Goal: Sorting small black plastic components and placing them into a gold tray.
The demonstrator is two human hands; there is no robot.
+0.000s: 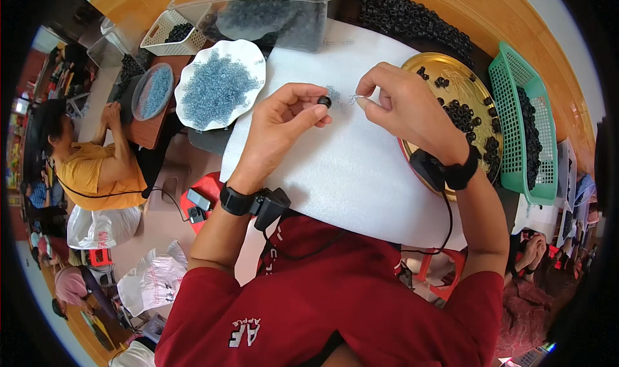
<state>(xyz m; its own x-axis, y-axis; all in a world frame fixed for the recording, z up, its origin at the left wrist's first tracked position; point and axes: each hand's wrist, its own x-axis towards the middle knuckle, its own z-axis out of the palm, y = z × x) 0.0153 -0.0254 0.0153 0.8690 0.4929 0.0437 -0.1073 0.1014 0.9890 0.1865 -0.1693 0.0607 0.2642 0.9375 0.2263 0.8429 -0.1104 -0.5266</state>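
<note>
My left hand pinches a small black ring-shaped bead between thumb and fingertips above a white foam sheet. My right hand is just to its right, fingers closed on a tiny clear, glittery piece. The two hands are close together, almost touching. A small cluster of clear bits lies on the foam just behind the black bead. Both wrists carry black bands with cables.
A white plate of pale blue beads sits left of the foam. A gold tray with black beads and a green basket stand at right. A clear tub of black beads is behind. A person in yellow sits at far left.
</note>
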